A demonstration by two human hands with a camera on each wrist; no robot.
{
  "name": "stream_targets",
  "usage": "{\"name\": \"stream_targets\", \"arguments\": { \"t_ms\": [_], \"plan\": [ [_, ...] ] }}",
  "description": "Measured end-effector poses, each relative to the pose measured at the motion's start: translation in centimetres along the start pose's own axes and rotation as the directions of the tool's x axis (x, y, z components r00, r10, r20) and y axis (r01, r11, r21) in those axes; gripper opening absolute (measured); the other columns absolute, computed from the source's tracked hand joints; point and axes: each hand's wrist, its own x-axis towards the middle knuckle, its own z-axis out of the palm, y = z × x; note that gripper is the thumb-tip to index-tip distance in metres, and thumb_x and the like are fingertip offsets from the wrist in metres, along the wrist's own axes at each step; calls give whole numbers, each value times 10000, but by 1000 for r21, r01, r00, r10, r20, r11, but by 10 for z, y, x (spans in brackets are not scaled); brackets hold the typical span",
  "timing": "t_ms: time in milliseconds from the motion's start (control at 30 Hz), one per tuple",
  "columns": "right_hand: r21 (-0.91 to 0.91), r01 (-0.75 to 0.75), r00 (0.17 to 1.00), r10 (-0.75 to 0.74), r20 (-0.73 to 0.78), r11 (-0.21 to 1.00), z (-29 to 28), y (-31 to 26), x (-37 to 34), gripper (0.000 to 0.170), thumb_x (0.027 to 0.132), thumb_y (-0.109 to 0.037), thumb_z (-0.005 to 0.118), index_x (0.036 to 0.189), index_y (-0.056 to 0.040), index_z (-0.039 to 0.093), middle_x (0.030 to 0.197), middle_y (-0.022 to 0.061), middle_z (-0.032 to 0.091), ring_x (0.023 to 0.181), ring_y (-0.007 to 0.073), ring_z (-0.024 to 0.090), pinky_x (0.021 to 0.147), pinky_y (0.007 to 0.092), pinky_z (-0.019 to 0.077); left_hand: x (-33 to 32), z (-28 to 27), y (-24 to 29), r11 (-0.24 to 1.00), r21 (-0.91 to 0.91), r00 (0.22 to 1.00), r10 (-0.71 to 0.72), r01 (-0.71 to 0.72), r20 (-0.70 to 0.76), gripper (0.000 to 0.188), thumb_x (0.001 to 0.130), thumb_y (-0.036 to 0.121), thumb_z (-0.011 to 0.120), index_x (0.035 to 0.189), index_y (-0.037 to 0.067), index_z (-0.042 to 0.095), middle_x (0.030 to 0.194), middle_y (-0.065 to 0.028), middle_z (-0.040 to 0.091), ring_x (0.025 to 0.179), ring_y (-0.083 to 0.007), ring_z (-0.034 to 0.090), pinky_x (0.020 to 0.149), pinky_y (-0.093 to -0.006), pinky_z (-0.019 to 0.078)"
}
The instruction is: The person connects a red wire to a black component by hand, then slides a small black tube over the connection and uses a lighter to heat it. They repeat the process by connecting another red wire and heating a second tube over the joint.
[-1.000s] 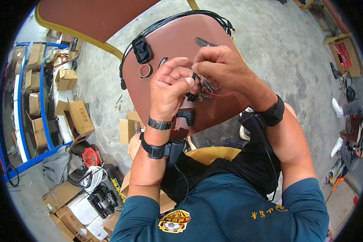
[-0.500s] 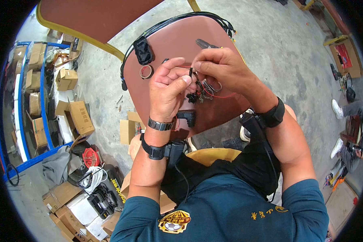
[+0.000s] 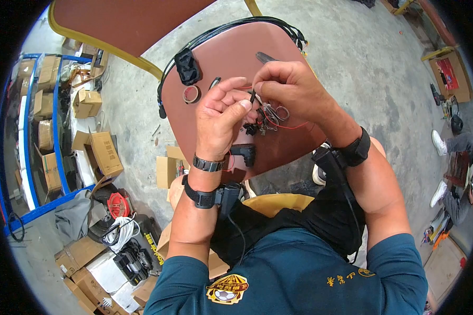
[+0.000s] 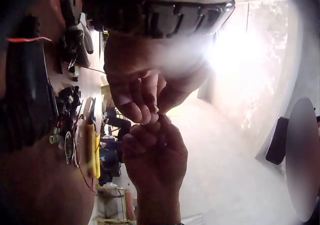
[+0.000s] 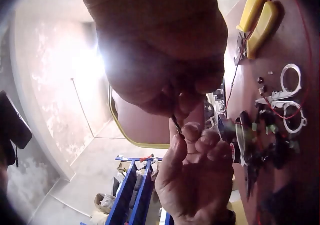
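Note:
Over the brown chair seat (image 3: 223, 50), my left hand (image 3: 219, 113) pinches a thin dark piece (image 3: 253, 97) between thumb and forefinger, its other fingers loosely bent. My right hand (image 3: 291, 89) meets it from the other side, thumb and forefinger pinching the upper end of the same piece. In the right wrist view the dark strand (image 5: 176, 124) runs between both sets of fingertips; its exact kind is too small to tell. A red wire (image 3: 289, 126) lies below the hands beside a heap of small black parts (image 3: 251, 127) and metal-handled scissors (image 5: 291, 87).
On the seat are a tape roll (image 3: 191, 94), a black pouch-like item (image 3: 187, 67), a black L-shaped tool (image 3: 244, 153) and yellow-handled pliers (image 5: 264, 32). A black cable bundle (image 3: 215, 30) runs round the seat's far edge. Shelves with boxes (image 3: 44, 131) stand left; another person's legs show right.
Both hands stay nearly in place, with small shifts of the right fingertips. The dark piece between them tilts slightly to the right.

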Motion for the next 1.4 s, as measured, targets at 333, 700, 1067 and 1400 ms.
{"name": "stream_targets", "arguments": {
  "t_ms": [333, 700, 1067, 1400],
  "plan": [
    [-30, -11, 1000, 12, 23, 999, 2, 0, 2, 129, 889, -79, 627, 896, 40, 679, 789, 60, 682, 723, 104, 640, 657, 264, 531, 1, -1, -3, 997, 1, 995, 71, -71, -71, 426, 835, -117, 607, 1251, -38, 559, 895, -103, 692, 751, -136, 658, 638, -240, 543],
    [3, 35, 997, -34, -66, 999, -6, 8, 9, 103, 901, -80, 609, 928, -2, 670, 778, 15, 656, 712, 67, 611, 637, 231, 507, 2, 2, 1, 967, 230, 980, 146, -112, -138, 337, 868, -62, 632, 1203, -32, 608, 891, -82, 683, 755, -109, 640, 676, -229, 523],
    [65, 17, 980, -4, -198, 998, -40, 11, 10, 116, 880, -101, 605, 926, -2, 646, 800, 21, 657, 736, 72, 627, 695, 218, 524, 28, -1, -5, 119, 901, 846, 414, -416, 336, 230, 799, 23, 708, 1029, 26, 707, 1040, -114, 703, 1018, -280, 634, 928, -384, 472],
    [-70, -29, 996, 22, -91, 997, -41, 11, 12, 169, 850, -76, 595, 987, 16, 634, 789, 21, 634, 732, 67, 606, 670, 217, 508, 30, 4, -17, 67, 942, 896, 335, -330, 290, 151, 788, 39, 712, 937, 51, 727, 868, -96, 703, 833, -280, 640, 815, -384, 475]
  ]
}}
